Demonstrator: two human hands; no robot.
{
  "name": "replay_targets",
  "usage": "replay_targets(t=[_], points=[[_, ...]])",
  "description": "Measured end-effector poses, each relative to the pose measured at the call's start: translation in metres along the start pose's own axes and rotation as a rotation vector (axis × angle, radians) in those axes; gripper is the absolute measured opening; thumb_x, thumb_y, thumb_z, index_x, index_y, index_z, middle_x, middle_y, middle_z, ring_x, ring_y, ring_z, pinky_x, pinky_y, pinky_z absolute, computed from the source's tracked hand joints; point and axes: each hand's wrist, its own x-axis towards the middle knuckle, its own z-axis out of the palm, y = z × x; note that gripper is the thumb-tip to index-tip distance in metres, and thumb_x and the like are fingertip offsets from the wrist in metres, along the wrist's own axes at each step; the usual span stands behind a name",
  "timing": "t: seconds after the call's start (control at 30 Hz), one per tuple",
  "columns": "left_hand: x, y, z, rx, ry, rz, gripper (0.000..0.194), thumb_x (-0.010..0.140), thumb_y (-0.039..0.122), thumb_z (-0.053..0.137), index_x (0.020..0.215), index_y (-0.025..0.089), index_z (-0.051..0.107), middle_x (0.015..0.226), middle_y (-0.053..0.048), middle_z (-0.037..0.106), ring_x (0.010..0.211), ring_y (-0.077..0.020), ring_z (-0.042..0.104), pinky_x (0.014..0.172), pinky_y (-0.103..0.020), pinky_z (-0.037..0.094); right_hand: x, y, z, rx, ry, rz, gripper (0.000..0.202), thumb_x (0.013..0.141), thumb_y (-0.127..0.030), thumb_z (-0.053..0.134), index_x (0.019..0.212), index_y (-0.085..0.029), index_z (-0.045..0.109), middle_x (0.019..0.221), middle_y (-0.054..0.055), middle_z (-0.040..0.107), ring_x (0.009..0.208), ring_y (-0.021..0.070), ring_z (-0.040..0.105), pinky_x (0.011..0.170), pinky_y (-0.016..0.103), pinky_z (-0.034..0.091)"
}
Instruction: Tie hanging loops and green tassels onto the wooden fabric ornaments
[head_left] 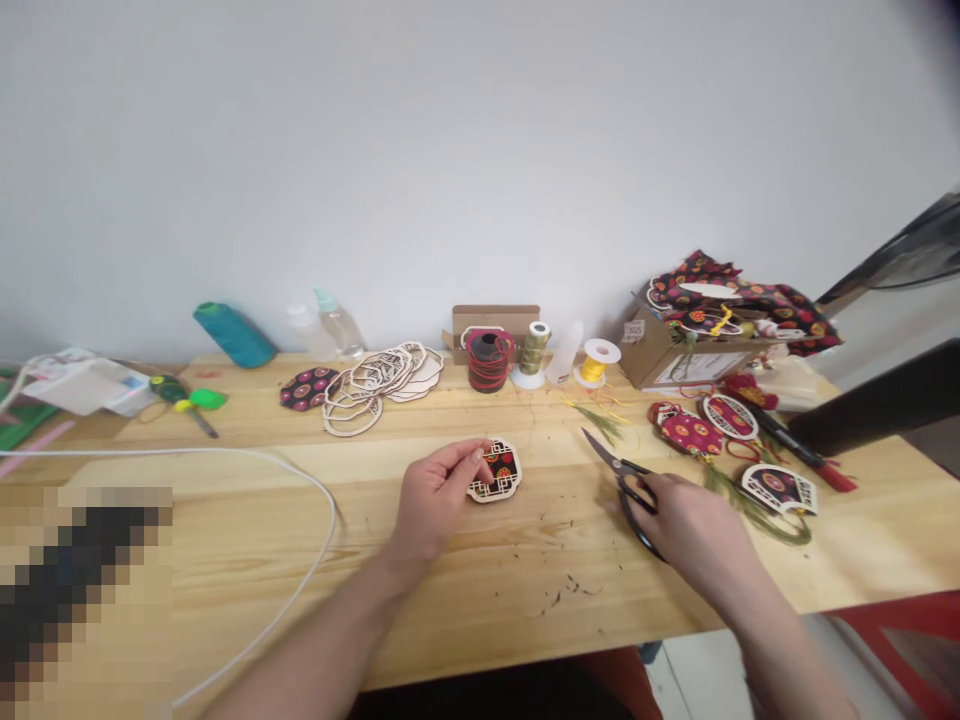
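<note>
Between the thumb and fingers of my left hand is a small wooden fretwork ornament, backed with dark, floral-patterned fabric. My right hand is closed around the black handles of a pair of scissors. The blades point up and to the left, slightly parted and apart from the ornament. Small dark fabric scraps are scattered on the wooden table below and between my hands. Right of the scissors lie a pink fabric ornament and a fan-shaped one with a green tassel.
Thread spools, a yellow spool and bottles stand along the wall. Cut wooden frames lie piled at back left. A cardboard box holds patterned fabric at right. A white cable curves across the left.
</note>
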Motion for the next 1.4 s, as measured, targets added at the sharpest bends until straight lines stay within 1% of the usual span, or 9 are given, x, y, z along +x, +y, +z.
replay_targets(t=[0.13, 0.27, 0.37, 0.47, 0.57, 0.73, 0.9, 1.13, 1.4], points=[[0.001, 0.0, -0.001, -0.057, 0.006, -0.048, 0.019, 0.078, 0.028, 0.06, 0.078, 0.014, 0.072, 0.06, 0.0, 0.066, 0.066, -0.0135, 0.06, 0.078, -0.026, 0.047, -0.002, 0.037, 0.004, -0.181, -0.083, -0.015, 0.025, 0.082, -0.034, 0.046, 0.075, -0.017, 0.062, 0.074, 0.012, 0.067, 0.067, 0.0255, 0.064, 0.056, 0.031, 0.041], [-0.001, 0.0, 0.002, -0.082, -0.006, -0.083, 0.02, 0.077, 0.028, 0.061, 0.087, 0.014, 0.072, 0.059, 0.001, 0.066, 0.062, -0.0128, 0.059, 0.073, -0.026, 0.047, -0.002, 0.048, 0.005, -0.161, -0.09, -0.04, 0.021, 0.08, -0.03, 0.048, 0.075, -0.017, 0.065, 0.07, 0.011, 0.066, 0.064, 0.0236, 0.063, 0.056, 0.03, 0.043], [-0.002, 0.001, 0.002, -0.085, -0.037, -0.086, 0.017, 0.077, 0.026, 0.06, 0.083, 0.015, 0.072, 0.06, 0.0, 0.067, 0.068, -0.0138, 0.06, 0.077, -0.026, 0.046, 0.0, 0.031, 0.003, -0.071, 0.099, -0.102, 0.02, 0.079, -0.025, 0.05, 0.079, -0.016, 0.068, 0.082, 0.013, 0.067, 0.076, 0.0266, 0.063, 0.066, 0.036, 0.046], [-0.003, 0.002, 0.003, -0.079, -0.077, -0.044, 0.015, 0.078, 0.024, 0.059, 0.073, 0.015, 0.071, 0.06, -0.001, 0.067, 0.076, -0.0144, 0.061, 0.084, -0.026, 0.044, 0.002, -0.008, 0.005, 0.426, 0.257, -0.278, 0.023, 0.083, -0.03, 0.051, 0.085, -0.019, 0.071, 0.092, 0.01, 0.067, 0.087, 0.023, 0.062, 0.078, 0.037, 0.047], [-0.004, 0.0, 0.003, -0.074, -0.122, -0.002, 0.015, 0.08, 0.023, 0.058, 0.078, 0.015, 0.071, 0.061, 0.0, 0.066, 0.073, -0.0131, 0.061, 0.083, -0.025, 0.045, 0.007, -0.056, 0.011, 0.97, 0.103, -0.278, 0.019, 0.079, -0.033, 0.058, 0.082, -0.02, 0.071, 0.081, 0.006, 0.068, 0.074, 0.0181, 0.061, 0.067, 0.031, 0.049], [-0.005, -0.003, 0.004, -0.113, -0.182, 0.026, 0.017, 0.081, 0.023, 0.058, 0.087, 0.016, 0.071, 0.062, 0.001, 0.064, 0.065, -0.0116, 0.058, 0.071, -0.024, 0.047, 0.017, -0.102, 0.021, 1.281, -0.041, -0.133, 0.026, 0.065, -0.032, 0.072, 0.086, -0.018, 0.072, 0.072, 0.002, 0.063, 0.06, 0.012, 0.052, 0.058, 0.027, 0.044], [-0.006, 0.0, 0.004, -0.118, -0.217, 0.038, 0.016, 0.081, 0.024, 0.058, 0.086, 0.015, 0.071, 0.061, 0.001, 0.061, 0.063, -0.0116, 0.056, 0.067, -0.024, 0.047, 0.02, -0.107, 0.023, 1.358, -0.041, -0.108, 0.021, 0.062, -0.03, 0.074, 0.079, -0.019, 0.073, 0.074, 0.003, 0.065, 0.06, 0.0119, 0.05, 0.06, 0.028, 0.043], [-0.006, -0.002, 0.003, -0.008, -0.294, 0.124, 0.02, 0.085, 0.022, 0.052, 0.077, 0.016, 0.07, 0.063, 0.001, 0.061, 0.066, -0.0116, 0.056, 0.068, -0.023, 0.045, 0.018, -0.109, 0.027, 1.409, -0.058, -0.133, 0.01, 0.067, -0.028, 0.07, 0.065, -0.018, 0.068, 0.063, 0.001, 0.062, 0.062, 0.0143, 0.055, 0.062, 0.029, 0.045], [-0.01, -0.01, 0.003, 0.102, -0.297, 0.229, 0.021, 0.088, 0.024, 0.049, 0.095, 0.018, 0.068, 0.079, -0.004, 0.069, 0.075, -0.0157, 0.062, 0.073, -0.028, 0.048, 0.017, -0.098, 0.013, 1.325, 0.032, -0.197, 0.013, 0.07, -0.026, 0.067, 0.061, -0.018, 0.063, 0.061, -0.001, 0.057, 0.06, 0.0113, 0.05, 0.059, 0.025, 0.04]])
